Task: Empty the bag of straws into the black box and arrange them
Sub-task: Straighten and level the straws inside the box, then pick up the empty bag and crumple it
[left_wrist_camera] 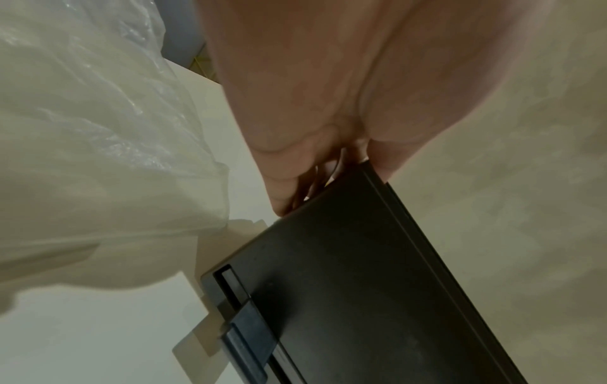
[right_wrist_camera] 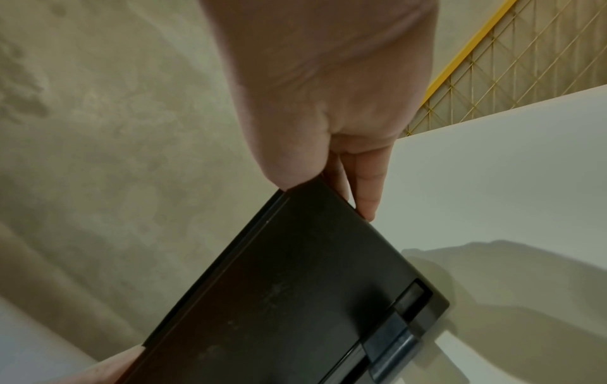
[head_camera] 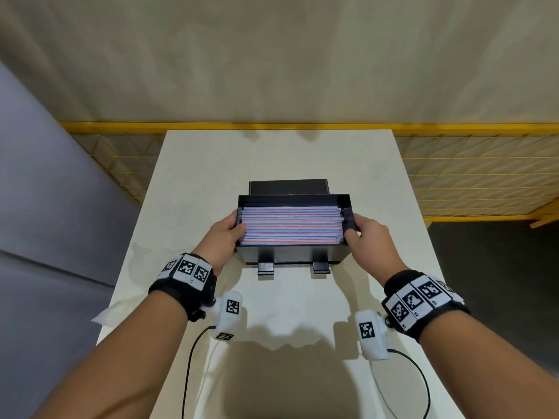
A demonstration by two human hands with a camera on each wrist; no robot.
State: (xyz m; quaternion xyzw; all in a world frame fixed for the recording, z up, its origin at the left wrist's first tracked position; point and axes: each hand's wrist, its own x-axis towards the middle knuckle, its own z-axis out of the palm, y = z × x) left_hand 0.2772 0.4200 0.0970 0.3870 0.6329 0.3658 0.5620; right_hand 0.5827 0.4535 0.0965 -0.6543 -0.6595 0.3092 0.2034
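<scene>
Nearest us, our left hand (head_camera: 222, 237) and right hand (head_camera: 370, 237) clasp the two short ends of the black box (head_camera: 292, 255), which appears tipped toward us and raised off the desk (head_camera: 302, 313). On each side the thumb hooks over the rim into the box while the fingers (right_wrist_camera: 368, 187) curl against the outer wall, so both hands grip it. Inside the box the straws (head_camera: 292, 226) lie flat in a neat stack, their long axis running side to side from one hand to the other. Both hands are equally near the straws, one at each end. Left of the box the emptied clear bag (left_wrist_camera: 98, 156) lies on the desk. Behind the box stands its lid (head_camera: 289, 187).
</scene>
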